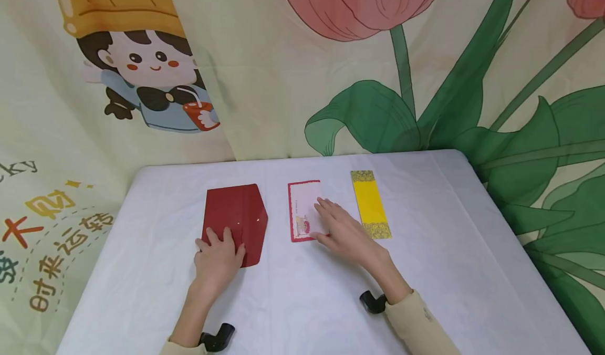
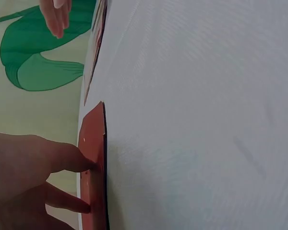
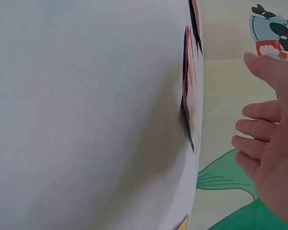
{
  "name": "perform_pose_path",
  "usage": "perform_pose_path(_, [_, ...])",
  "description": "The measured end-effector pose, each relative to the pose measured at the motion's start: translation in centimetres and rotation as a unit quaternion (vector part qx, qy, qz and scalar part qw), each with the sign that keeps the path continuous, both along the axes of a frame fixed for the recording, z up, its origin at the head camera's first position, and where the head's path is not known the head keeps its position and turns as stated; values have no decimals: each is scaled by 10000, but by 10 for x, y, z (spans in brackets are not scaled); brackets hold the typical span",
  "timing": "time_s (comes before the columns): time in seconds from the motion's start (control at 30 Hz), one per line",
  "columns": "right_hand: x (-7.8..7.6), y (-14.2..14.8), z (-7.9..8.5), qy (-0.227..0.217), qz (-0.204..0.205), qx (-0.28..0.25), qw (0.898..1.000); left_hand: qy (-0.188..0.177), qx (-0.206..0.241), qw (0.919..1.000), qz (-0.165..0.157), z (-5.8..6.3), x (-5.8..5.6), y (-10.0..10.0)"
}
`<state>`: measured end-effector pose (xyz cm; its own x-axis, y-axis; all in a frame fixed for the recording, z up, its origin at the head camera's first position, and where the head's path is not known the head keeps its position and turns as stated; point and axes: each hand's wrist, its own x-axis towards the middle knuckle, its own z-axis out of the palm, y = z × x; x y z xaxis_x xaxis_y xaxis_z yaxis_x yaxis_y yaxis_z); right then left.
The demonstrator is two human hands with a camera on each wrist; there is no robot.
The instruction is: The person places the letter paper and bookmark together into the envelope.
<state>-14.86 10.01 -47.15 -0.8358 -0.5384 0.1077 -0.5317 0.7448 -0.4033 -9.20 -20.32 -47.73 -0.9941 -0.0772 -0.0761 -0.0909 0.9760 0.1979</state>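
A dark red envelope (image 1: 224,208) lies on the left of the white table, its pointed flap side facing right. On its lower part rest the fingertips of my left hand (image 1: 217,255), spread apart; the left wrist view shows thumb and fingers touching the red envelope (image 2: 92,184). At the middle lies a white card with a red border (image 1: 302,202). Over its right side hovers my right hand (image 1: 347,234), fingers extended and hiding part of the card. In the right wrist view this hand (image 3: 273,129) holds nothing and is apart from the card (image 3: 191,91).
A yellow strip with patterned gold ends (image 1: 369,200) lies right of the card, partly behind my right hand. The white tablecloth (image 1: 454,271) runs back to a printed curtain (image 1: 255,71). Black wrist mounts (image 1: 373,302) sit at both of my wrists.
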Motion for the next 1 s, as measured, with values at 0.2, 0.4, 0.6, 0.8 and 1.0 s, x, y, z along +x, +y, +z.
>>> perform_pose_path(0.2, [-3,-15,-2,-336,230,29,9992,-33,201,9997,101,2,3,-1])
perform_pose_path(0.4, [-4,-31,-5,-487,524,132,9974,131,261,9995,137,1,4,-2])
perform_pose_path(0.6, [-6,-52,-8,-549,863,434,9938,169,265,9994,144,1,5,-2])
perform_pose_path(0.8, [-6,-75,-4,-495,1072,857,9893,171,218,9995,142,0,2,-2])
perform_pose_path(1.0, [-4,-100,-3,-445,1255,1111,9848,128,196,9996,138,0,1,-1])
